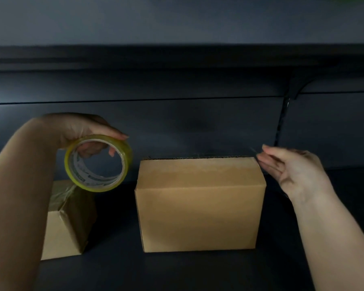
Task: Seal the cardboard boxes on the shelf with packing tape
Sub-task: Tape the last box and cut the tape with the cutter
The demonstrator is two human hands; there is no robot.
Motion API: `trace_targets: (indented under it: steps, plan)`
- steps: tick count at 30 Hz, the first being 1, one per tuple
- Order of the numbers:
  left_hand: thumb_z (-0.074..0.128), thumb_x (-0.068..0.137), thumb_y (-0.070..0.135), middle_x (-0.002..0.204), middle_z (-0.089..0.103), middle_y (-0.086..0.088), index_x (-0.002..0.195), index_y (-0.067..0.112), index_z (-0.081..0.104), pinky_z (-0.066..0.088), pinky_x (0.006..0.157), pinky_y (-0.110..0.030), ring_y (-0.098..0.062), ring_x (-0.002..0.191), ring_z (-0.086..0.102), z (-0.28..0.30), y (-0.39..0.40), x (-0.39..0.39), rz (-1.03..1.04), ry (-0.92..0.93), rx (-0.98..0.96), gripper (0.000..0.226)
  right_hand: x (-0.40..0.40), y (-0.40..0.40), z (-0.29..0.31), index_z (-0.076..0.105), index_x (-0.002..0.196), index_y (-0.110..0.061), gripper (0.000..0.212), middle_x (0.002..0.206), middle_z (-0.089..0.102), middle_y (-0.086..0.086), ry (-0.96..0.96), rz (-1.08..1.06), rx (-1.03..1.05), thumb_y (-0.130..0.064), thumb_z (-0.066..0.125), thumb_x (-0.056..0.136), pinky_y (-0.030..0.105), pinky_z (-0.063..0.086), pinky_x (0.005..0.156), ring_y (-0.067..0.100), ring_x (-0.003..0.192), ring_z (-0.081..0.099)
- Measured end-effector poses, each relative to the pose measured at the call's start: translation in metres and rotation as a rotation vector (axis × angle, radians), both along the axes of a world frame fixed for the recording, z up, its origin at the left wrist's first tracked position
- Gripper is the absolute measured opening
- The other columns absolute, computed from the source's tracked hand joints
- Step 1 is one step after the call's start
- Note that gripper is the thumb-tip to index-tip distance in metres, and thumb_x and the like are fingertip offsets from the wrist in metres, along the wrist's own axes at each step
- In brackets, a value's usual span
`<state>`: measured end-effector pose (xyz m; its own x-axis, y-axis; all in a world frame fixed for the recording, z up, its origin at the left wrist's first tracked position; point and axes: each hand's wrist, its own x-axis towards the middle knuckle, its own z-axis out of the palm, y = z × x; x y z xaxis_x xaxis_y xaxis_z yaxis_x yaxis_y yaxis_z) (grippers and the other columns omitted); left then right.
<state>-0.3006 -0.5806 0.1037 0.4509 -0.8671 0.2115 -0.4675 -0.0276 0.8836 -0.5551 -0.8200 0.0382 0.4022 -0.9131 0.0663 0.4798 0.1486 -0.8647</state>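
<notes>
Left hand [80, 131] gripping tape roll [98, 163], strand faint

Dim light, dark shelf surface [198, 274], grey back panel [177, 122]

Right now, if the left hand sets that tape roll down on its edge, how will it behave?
The tape roll is a round hollow ring, so on edge it would likely roll along the shelf. Laid flat it should stay. It looks rigid; the left hand holds it undeformed.

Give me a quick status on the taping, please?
Left hand grips yellow-tinted tape roll. Right hand open beside large brown cardboard box. Nothing blocking its top.
</notes>
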Motion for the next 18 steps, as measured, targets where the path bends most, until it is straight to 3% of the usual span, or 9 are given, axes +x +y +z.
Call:
trace_targets:
  steps: [4,6,8,11,14,15,17,18]
  plan:
    - [0.06,0.068,0.002,0.046,0.059,-0.001,0.068,0.003,0.064,0.045,0.044,-0.013,-0.008,0.037,0.054,-0.001,-0.005,-0.001,0.046,-0.014,0.034,0.003,0.0,-0.001,-0.003,0.055,0.08,-0.003,0.019,0.056,0.069,0.005,0.013,0.01,0.014,0.003,0.071,0.071,0.024,0.054,0.049,0.019,0.061,0.071]
    - [0.06,0.08,0.006,0.049,0.058,-0.003,0.067,0.004,0.063,0.045,0.052,-0.021,-0.013,0.041,0.053,-0.001,-0.006,0.005,0.096,-0.022,0.14,0.014,0.0,-0.001,-0.005,0.056,0.079,-0.002,0.017,0.055,0.069,0.004,0.015,0.015,0.018,0.004,0.07,0.072,0.024,0.054,0.048,0.018,0.059,0.07]
    - [0.072,0.068,0.029,0.054,0.058,-0.007,0.067,0.007,0.065,0.039,0.06,-0.03,-0.019,0.05,0.051,0.001,-0.006,0.007,0.147,-0.003,0.296,0.024,-0.001,0.0,-0.007,0.056,0.079,-0.003,0.017,0.055,0.069,0.004,0.012,0.027,0.021,0.004,0.069,0.072,0.024,0.053,0.047,0.017,0.058,0.07]
    - [0.074,0.064,0.026,0.052,0.058,-0.007,0.067,0.005,0.065,0.037,0.064,-0.034,-0.02,0.054,0.05,0.004,-0.005,0.004,0.177,0.018,0.36,0.023,-0.001,0.001,-0.01,0.054,0.079,-0.004,0.019,0.056,0.069,0.004,-0.001,0.026,0.04,0.004,0.069,0.072,0.024,0.053,0.046,0.018,0.058,0.07]
    - [0.087,0.033,0.04,0.05,0.06,-0.004,0.072,0.004,0.064,0.036,0.065,-0.032,-0.017,0.046,0.052,0.0,-0.005,0.007,0.159,-0.008,0.406,0.058,-0.002,0.002,-0.013,0.055,0.077,-0.005,0.017,0.055,0.069,0.004,-0.005,0.026,0.057,0.005,0.069,0.073,0.024,0.053,0.046,0.016,0.056,0.069]
    - [0.087,0.034,0.041,0.049,0.06,-0.003,0.07,0.005,0.065,0.035,0.064,-0.032,-0.015,0.043,0.052,-0.001,-0.005,0.01,0.151,-0.002,0.408,0.056,-0.002,0.002,-0.015,0.056,0.077,-0.005,0.016,0.055,0.069,0.004,-0.005,0.027,0.063,0.005,0.069,0.073,0.024,0.053,0.046,0.016,0.056,0.069]
    - [0.078,0.06,0.027,0.047,0.059,-0.001,0.068,0.007,0.064,0.034,0.063,-0.032,-0.012,0.04,0.052,-0.005,-0.006,0.016,0.158,0.005,0.407,0.026,-0.004,0.004,-0.017,0.057,0.077,-0.005,0.015,0.056,0.069,0.004,-0.005,0.029,0.075,0.004,0.069,0.073,0.023,0.053,0.046,0.015,0.055,0.069]
    - [0.072,0.063,0.023,0.047,0.059,-0.001,0.069,0.006,0.064,0.034,0.063,-0.032,-0.011,0.039,0.052,-0.007,-0.006,0.02,0.164,0.007,0.399,0.019,-0.004,0.004,-0.017,0.057,0.078,-0.005,0.016,0.056,0.069,0.004,-0.011,0.031,0.079,0.004,0.069,0.072,0.024,0.053,0.046,0.015,0.054,0.069]
